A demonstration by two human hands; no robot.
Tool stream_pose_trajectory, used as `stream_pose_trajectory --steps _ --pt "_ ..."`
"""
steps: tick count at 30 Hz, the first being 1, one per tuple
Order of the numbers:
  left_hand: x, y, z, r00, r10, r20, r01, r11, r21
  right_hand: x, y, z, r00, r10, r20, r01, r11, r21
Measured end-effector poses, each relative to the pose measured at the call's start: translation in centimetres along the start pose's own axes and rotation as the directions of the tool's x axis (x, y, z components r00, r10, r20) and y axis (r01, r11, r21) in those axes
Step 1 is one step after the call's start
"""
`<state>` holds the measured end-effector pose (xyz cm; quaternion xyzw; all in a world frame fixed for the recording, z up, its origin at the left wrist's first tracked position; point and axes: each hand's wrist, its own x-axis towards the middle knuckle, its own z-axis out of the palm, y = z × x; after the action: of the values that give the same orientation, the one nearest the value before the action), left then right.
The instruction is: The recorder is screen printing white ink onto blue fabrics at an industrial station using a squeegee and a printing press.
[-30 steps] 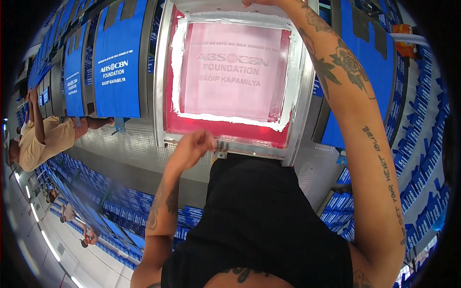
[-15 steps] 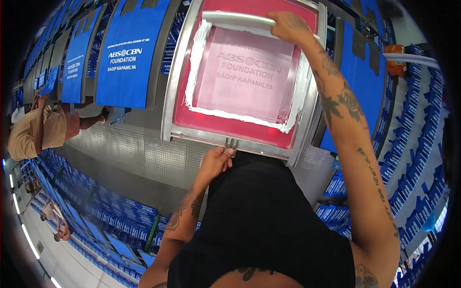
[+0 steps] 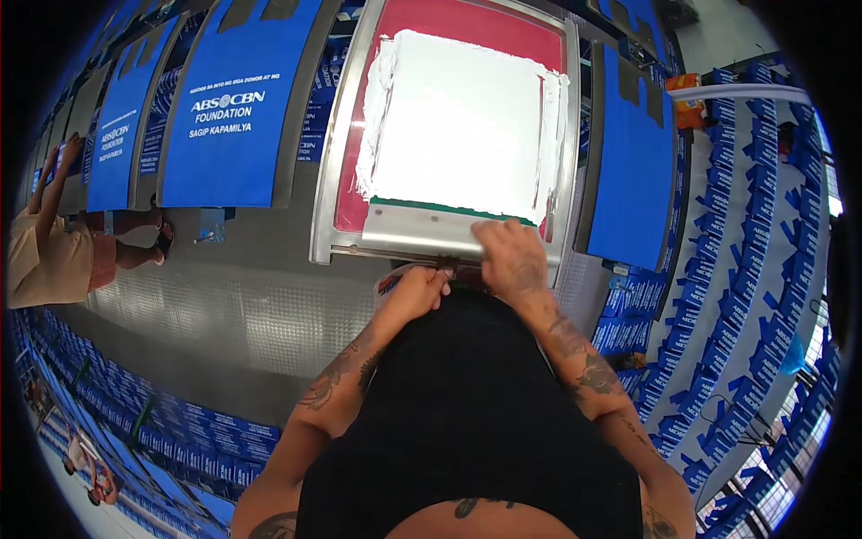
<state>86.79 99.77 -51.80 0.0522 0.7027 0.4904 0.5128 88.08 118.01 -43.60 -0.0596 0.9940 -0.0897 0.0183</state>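
Note:
A screen-printing frame [image 3: 339,153] with silver metal edges lies in front of me. White ink [image 3: 467,126] covers a broad rectangle on its red screen [image 3: 507,36]. Along the near side of the ink rests a metal squeegee [image 3: 417,232], its green blade edge touching the screen. My right hand [image 3: 514,259] is closed on the squeegee's right part. My left hand [image 3: 422,291] pinches a small metal bracket at the middle of the frame's near edge; the fingers mostly hide it.
Blue printed bags [image 3: 229,108] lie on dark boards to the left, and another blue bag [image 3: 633,171] to the right. A co-worker [image 3: 54,238] stands at the far left. Rows of blue bags [image 3: 709,242] hang or lie at right. An orange packet [image 3: 687,112] sits beyond.
My right hand has drawn the squeegee from the far end of the screen to the near end. White ink now covers the printed lettering. My left hand stays at the near edge.

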Motion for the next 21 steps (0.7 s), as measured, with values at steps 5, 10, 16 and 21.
stream_pose_trajectory --steps 5,10,16,21 --pt "-1.8 2.1 -8.0 0.952 0.294 -0.084 -0.25 0.905 0.344 4.8 4.8 -4.2 0.85 0.436 0.296 -0.505 0.835 0.218" --pt "-1.4 1.9 -16.0 0.588 0.434 -0.682 -0.088 0.873 0.48 4.0 15.5 -5.5 0.717 0.584 0.381 -0.636 0.324 0.7" --pt "2.5 -3.2 -14.6 0.626 0.272 -0.731 -0.132 0.961 0.244 0.2 20.1 2.3 0.6 0.617 0.51 -0.333 -0.387 0.86" --pt "1.1 1.4 -8.7 0.581 0.273 -0.767 -0.246 0.957 0.154 -4.0 24.7 1.0 0.71 0.559 0.428 -0.22 -0.401 0.889"
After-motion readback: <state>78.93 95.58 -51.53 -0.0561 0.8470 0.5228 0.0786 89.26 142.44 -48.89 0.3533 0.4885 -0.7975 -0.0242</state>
